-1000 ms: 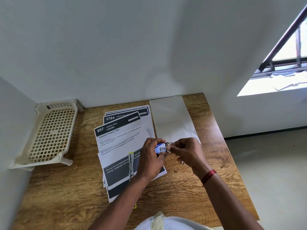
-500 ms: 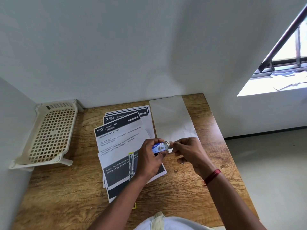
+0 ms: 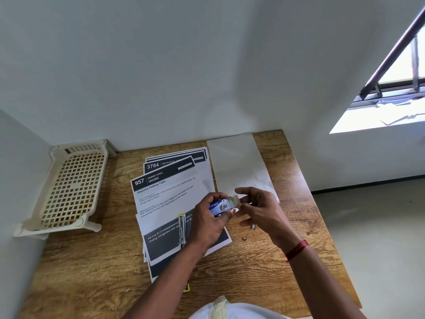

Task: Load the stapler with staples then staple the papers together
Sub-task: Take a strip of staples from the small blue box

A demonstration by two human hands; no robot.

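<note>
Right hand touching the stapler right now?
Apart. Head view: stapler lies on the papers, left hand between; right hand pinches the end of the staple box the left hand holds.

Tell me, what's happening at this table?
A person seems to be opening a small blue staple box. The left hand grips the box while the right hand pinches its open end. The stapler lies untouched on the printed papers on the wooden table, so nothing looks loaded or stapled yet.
</note>
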